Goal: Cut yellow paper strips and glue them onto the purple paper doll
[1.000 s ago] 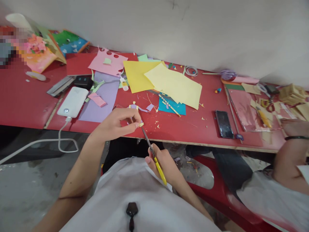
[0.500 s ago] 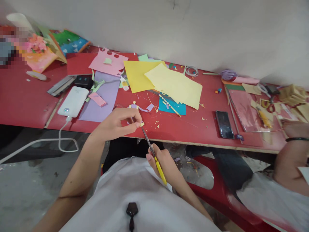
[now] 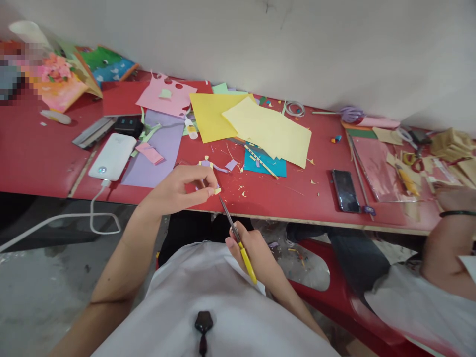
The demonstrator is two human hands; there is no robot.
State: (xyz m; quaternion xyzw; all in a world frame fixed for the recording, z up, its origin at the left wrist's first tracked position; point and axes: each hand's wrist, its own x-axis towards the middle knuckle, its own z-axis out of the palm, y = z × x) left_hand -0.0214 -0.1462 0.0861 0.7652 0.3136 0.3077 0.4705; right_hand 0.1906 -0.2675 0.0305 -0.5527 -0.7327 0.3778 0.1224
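Note:
My left hand (image 3: 182,189) pinches a tiny yellow paper piece (image 3: 217,190) between thumb and fingertips, just over the front edge of the red table (image 3: 33,158). My right hand (image 3: 256,255) grips yellow-handled scissors (image 3: 238,238) below the table edge. Their blades point up and left, with the tips just below the paper piece. A small purple and yellow paper figure (image 3: 210,164) lies on the table just beyond my left hand.
Yellow sheets (image 3: 267,130), a purple sheet (image 3: 158,158), pink paper (image 3: 167,96) and a blue piece (image 3: 266,163) litter the table. A white power bank (image 3: 111,156) with cable sits left, a phone (image 3: 345,190) right. Another person's arm (image 3: 444,238) rests at far right.
The scissor tips have dropped slightly away from the yellow piece; otherwise both hands stay in place.

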